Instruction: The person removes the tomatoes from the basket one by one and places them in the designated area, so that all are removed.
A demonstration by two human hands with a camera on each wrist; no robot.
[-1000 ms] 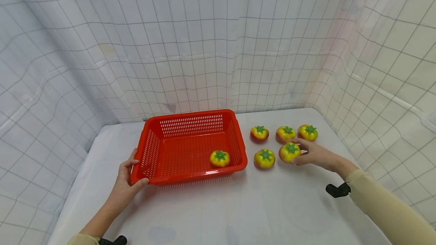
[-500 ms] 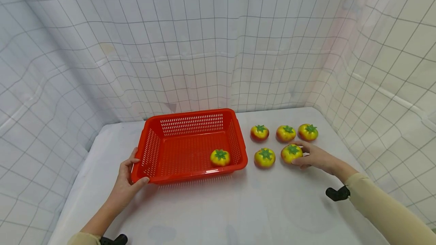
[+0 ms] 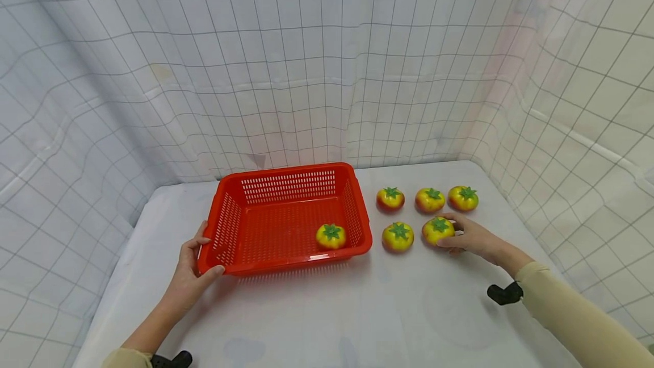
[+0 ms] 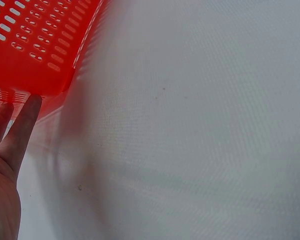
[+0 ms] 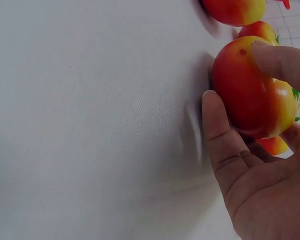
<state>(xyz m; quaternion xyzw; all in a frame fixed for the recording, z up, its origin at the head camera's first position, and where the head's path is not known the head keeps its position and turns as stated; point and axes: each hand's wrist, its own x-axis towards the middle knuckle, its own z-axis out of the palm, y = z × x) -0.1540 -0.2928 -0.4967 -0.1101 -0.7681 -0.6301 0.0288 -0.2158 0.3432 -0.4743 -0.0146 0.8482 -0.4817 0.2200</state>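
A red plastic basket (image 3: 286, 231) with slotted walls stands on the white cloth, one yellow-red toy tomato (image 3: 331, 237) with a green leafy top inside it near the front right corner. My left hand (image 3: 186, 274) grips the basket's near left corner, thumb on the front rim and fingers along the left side. To the right, my right hand (image 3: 475, 240) holds another toy tomato (image 3: 437, 231) between thumb and fingers. In the right wrist view, that tomato's red underside (image 5: 245, 90) faces the camera, close to the cloth; whether it touches is unclear.
Beside the held tomato lies a loose tomato (image 3: 398, 237). Behind it, a row holds a left tomato (image 3: 390, 200), a middle tomato (image 3: 430, 201) and a right tomato (image 3: 463, 199). White grid-patterned curtains (image 3: 306, 72) enclose the table's back and sides.
Over the past second my right hand and its tomato have shifted slightly right and a little nearer to me. The left hand and basket have stayed in place.
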